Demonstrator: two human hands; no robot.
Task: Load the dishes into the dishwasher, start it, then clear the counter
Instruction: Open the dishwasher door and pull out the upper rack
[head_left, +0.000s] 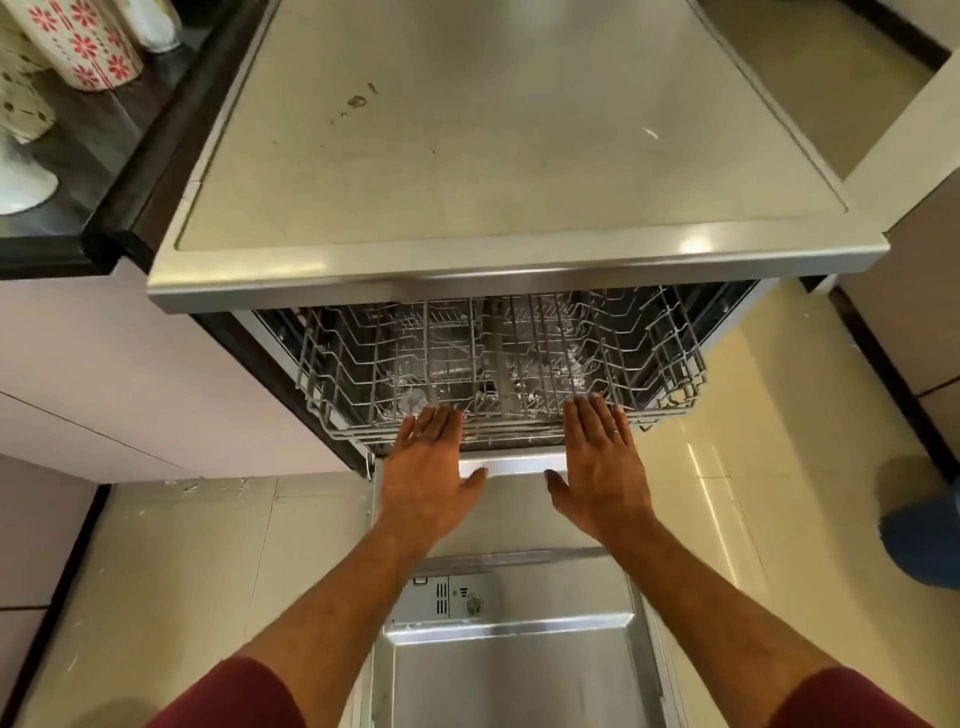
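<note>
Below both wrists lies the open dishwasher door (511, 670), its detergent cup nearest the person. Just ahead, the left hand (428, 470) and right hand (602, 467) lie flat, fingers straight, holding nothing — fingertips on the front rail of the wire rack (498, 364). That rack runs crosswise beyond both palms, equally near each, half out under the steel top (467, 156) — a straight push would likely seat it.
</note>
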